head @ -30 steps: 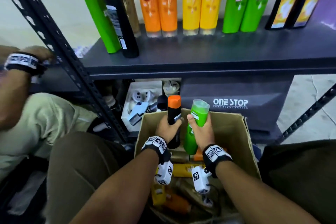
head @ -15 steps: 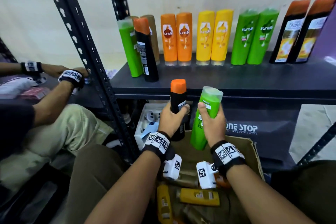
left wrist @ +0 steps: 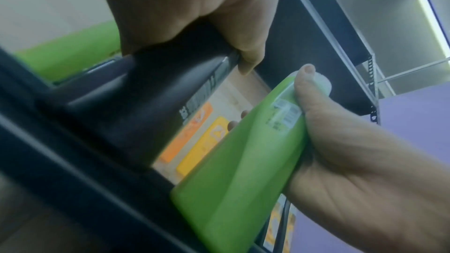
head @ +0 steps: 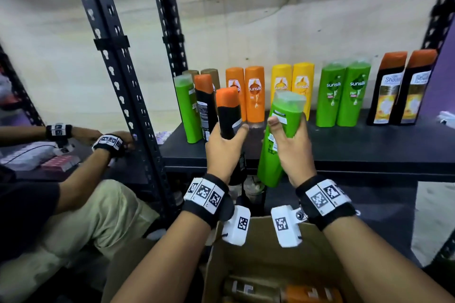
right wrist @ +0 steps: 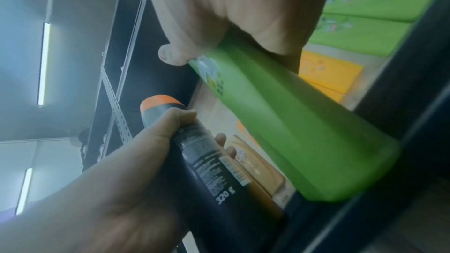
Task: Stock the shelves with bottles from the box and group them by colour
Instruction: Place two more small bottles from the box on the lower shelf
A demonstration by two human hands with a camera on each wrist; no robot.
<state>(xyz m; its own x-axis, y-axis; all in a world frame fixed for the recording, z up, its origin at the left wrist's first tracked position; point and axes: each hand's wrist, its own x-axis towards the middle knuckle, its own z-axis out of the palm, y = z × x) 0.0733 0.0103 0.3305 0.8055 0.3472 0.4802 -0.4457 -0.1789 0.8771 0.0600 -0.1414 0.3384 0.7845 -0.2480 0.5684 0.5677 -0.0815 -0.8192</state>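
Observation:
My left hand (head: 225,147) grips a black bottle with an orange cap (head: 229,110), held upright in front of the dark shelf (head: 357,147). My right hand (head: 293,152) grips a green bottle (head: 278,145) beside it, tilted slightly right. In the left wrist view the black bottle (left wrist: 155,103) and the green bottle (left wrist: 233,170) sit side by side at the shelf's front edge; the right wrist view shows the green bottle (right wrist: 292,122) and black bottle (right wrist: 219,180) too. On the shelf stand pairs of orange (head: 246,93), yellow (head: 293,86), green (head: 343,93) and black bottles (head: 401,86).
A green bottle (head: 188,108) and a black one (head: 205,106) stand at the shelf's left end, brown ones behind. The open cardboard box (head: 261,253) with several bottles lies below my wrists. A black upright post (head: 118,76) stands left; another person (head: 73,194) sits beyond it.
Both hands have lifted the black and green bottles up out of the box to the height of the shelf. The view has tilted upward, showing more of the wall.

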